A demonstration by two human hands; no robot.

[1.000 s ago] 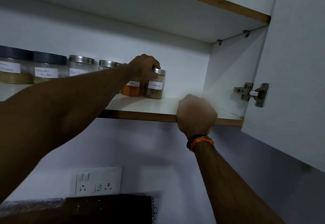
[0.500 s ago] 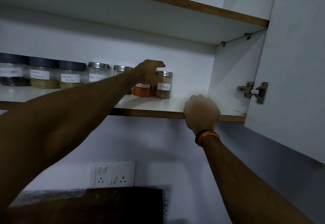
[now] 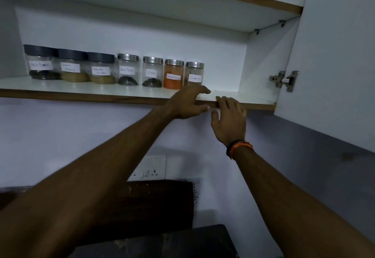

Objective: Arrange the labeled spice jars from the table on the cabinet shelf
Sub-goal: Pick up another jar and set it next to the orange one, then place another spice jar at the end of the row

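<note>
Withdrawn from the jars (image 3: pixel 113 69), left hand (image 3: pixel 187 103) hangs empty at shelf (image 3: pixel 81 90) edge.

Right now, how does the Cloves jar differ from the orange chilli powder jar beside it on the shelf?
The Cloves jar holds only a low heap of dark pieces at its bottom; the chilli powder jar is filled nearly to its lid with orange powder. The Cloves label is white with dark writing; the chilli label has orange writing. Both stand upright on the shelf, clear-walled, with silver lids.
</note>
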